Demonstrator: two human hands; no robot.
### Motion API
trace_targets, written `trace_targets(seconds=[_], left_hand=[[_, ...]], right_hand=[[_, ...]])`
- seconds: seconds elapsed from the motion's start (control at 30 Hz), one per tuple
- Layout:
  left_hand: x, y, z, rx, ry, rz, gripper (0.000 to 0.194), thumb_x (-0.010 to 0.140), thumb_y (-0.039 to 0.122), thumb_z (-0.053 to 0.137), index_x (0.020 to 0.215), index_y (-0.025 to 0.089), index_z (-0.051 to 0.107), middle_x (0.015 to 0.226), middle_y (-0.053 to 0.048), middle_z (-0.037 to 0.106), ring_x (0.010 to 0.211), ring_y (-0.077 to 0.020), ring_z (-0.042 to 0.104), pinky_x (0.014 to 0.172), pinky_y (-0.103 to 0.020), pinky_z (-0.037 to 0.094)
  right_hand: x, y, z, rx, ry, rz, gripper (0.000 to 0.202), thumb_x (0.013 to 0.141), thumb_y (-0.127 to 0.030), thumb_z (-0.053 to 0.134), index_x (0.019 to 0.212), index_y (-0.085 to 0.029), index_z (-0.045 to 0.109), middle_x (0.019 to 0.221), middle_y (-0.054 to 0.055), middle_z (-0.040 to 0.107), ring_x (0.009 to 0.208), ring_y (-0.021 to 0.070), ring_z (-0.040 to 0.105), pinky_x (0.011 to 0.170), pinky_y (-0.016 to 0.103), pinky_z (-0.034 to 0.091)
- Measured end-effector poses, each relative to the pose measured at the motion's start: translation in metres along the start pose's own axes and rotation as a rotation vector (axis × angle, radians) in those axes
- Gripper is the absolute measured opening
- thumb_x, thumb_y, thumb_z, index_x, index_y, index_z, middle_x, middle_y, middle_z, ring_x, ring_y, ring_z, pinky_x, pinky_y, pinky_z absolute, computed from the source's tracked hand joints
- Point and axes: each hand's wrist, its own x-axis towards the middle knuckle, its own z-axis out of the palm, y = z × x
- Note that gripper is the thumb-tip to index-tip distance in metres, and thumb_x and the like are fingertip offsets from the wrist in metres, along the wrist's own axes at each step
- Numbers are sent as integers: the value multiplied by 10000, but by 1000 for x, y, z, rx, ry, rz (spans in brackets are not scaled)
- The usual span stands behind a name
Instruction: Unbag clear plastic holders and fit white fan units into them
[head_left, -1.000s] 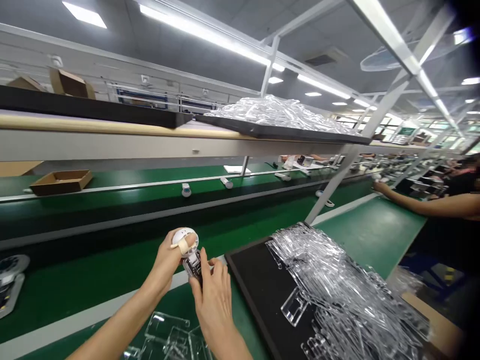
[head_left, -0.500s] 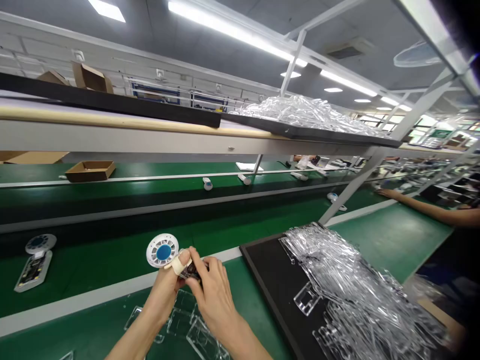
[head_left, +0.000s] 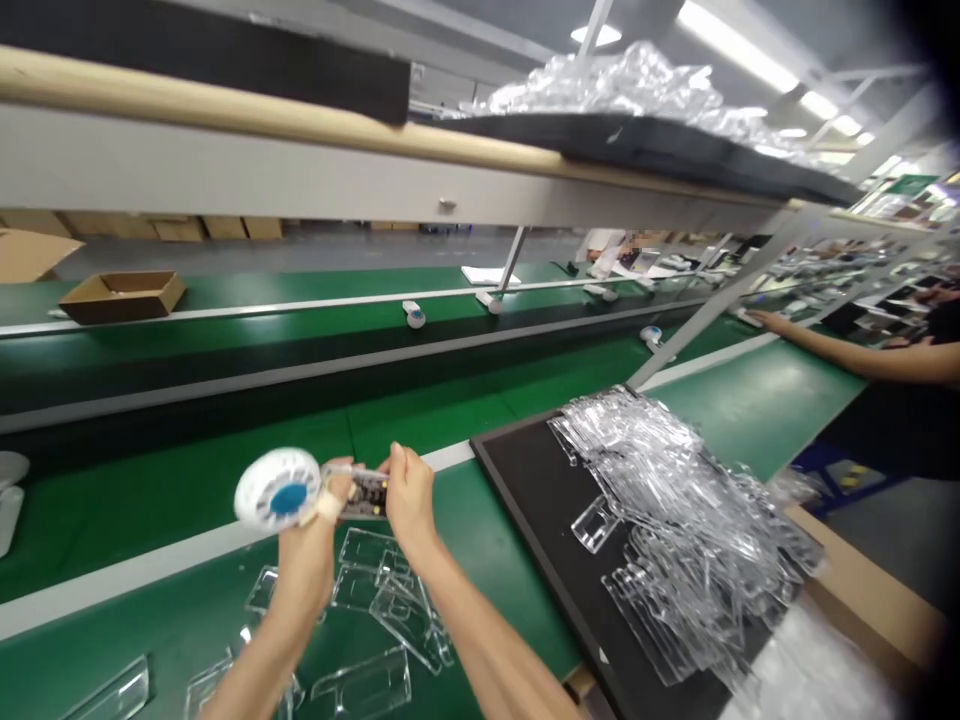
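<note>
A white device with a round, blue-centred head (head_left: 279, 490) and an open body showing circuitry (head_left: 367, 493) is held up over the bench's near edge strip. My left hand (head_left: 319, 515), with pale tape on a finger, is closed round it where head and body meet. The fingers of my right hand (head_left: 410, 497) pinch the far end of the body. Several clear plastic frames (head_left: 409, 615) lie on the green bench (head_left: 480, 570) below my hands.
A black tray (head_left: 525, 500) at the right holds a heap of clear frames (head_left: 667, 500). Overhead runs a shelf (head_left: 300, 180). Beyond are a green conveyor (head_left: 450, 410), a cardboard box (head_left: 124, 297) and similar devices (head_left: 414, 314). Another person's arm (head_left: 847, 350) reaches in from the right.
The device has turned so its open body shows between my hands. My right hand has shifted to its end. The view has tilted down, and the conveyor device at left has moved toward the edge.
</note>
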Motion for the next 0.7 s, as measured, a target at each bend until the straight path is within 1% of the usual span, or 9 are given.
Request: trace_targets(seconds=[0.07,0.17,0.27,0.3,0.37,0.43,0.5,0.63,0.7], left_hand=[[38,-9,3,85,-13,-103,443,655,462,676,955,138,635,929,-79,663,849,-215,631,729,-328,529],[106,-23,1,204,66,-153,426,673,409,646,965,102,605,913,-97,650,786,-198,639,689,-328,544],[161,-29,-16,368,130,-165,443,656,369,658,993,87,595,970,-135,644,881,-257,633,730,-378,533],[171,-28,-25,435,150,-162,457,656,379,658,1001,86,597,1007,-152,640,948,-292,616,770,-409,518],[179,-23,-51,574,186,-140,493,648,415,663,1019,95,602,1091,-176,622,1082,-353,551,869,-462,461],[168,-16,-87,685,195,-113,516,628,443,678,1031,128,615,1117,-162,626,1134,-370,516,943,-467,400],[142,-10,-133,804,146,-81,499,620,448,676,1024,158,632,1076,-139,651,1106,-358,542,964,-436,381],[60,-16,-237,1298,-2,16,570,731,536,507,1122,131,601,1097,-178,630,1065,-360,556,917,-429,405],[19,-29,-278,1490,-14,13,612,769,546,438,1194,123,560,1117,-189,617,1045,-366,552,888,-439,416]], right_hand=[[9,17,-4,-41,-75,36,406,942,-369,294,678,-198,551,667,17,603,660,152,573,623,250,417],[-1,53,-30,-126,-149,63,292,922,-344,369,807,-196,592,797,33,629,767,172,593,703,276,435],[-46,91,-61,-225,-216,92,232,896,-337,416,892,-192,598,865,60,632,772,212,607,713,335,453],[-65,102,-67,-269,-241,105,230,875,-356,458,953,-187,594,895,76,633,778,235,616,684,351,464],[-101,124,-67,-446,-260,98,362,820,-371,551,1135,-193,532,1010,106,616,896,287,613,660,369,491],[-128,141,-57,-578,-242,58,538,755,-313,623,1248,-185,451,1028,121,595,936,312,595,679,397,510],[-142,154,-46,-644,-225,-17,581,732,-248,617,1274,-169,421,993,123,582,915,313,585,716,424,517],[-138,173,-46,-643,-199,-80,411,792,-205,469,1202,-179,461,954,111,562,885,289,573,710,408,525],[-127,175,-56,-594,-197,-84,370,814,-232,428,1179,-188,467,954,105,561,901,281,569,715,400,521]])
